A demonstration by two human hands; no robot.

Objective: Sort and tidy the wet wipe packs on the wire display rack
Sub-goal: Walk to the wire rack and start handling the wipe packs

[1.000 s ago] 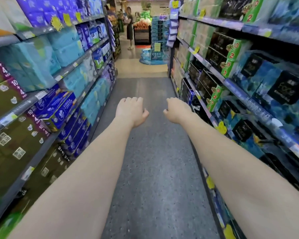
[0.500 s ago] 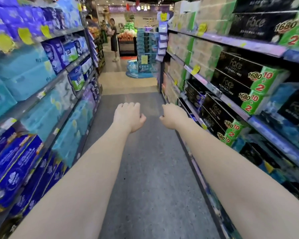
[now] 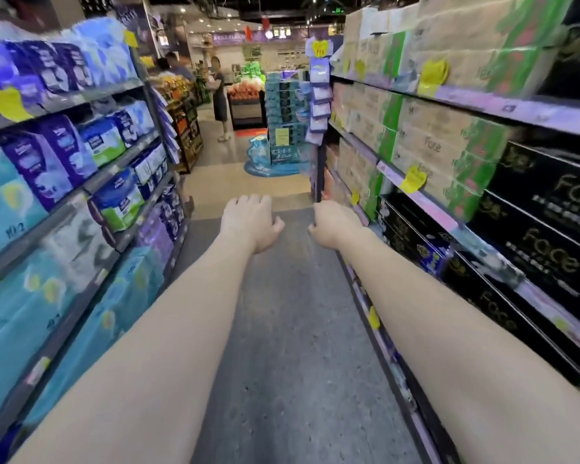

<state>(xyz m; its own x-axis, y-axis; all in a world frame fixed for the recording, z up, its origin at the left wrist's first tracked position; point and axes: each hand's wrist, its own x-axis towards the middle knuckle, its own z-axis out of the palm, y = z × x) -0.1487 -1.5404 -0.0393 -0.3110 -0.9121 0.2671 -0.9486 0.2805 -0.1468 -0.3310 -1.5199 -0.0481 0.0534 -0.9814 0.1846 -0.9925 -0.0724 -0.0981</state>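
Pale lilac and white, the wet wipe packs (image 3: 320, 95) hung in a vertical column at the upper centre of the frame, at the near end of the right-hand shelving (image 3: 482, 105). Each pack was a flat, soft-looking rectangle, overlapping the one below, with a yellow tag (image 3: 318, 48) at the top of the column. The rack that carried them could not be made out, and motion blur hid any print on them.

Well below the packs, in the middle of the frame, both bare arms reached forward over the grey aisle floor (image 3: 282, 329). The left hand (image 3: 250, 222) was loosely curled, knuckles up, holding nothing. The right hand (image 3: 334, 224) was curled into a loose fist, also empty. The two hands were near each other but apart.

Black and green-and-tan tissue cartons (image 3: 533, 209) filled the right shelves. Blue, purple and teal paper packs (image 3: 57, 162) filled the left shelves. Beyond the aisle's end stood a stack of teal boxes (image 3: 285, 108) and a person in dark clothing (image 3: 219, 98).
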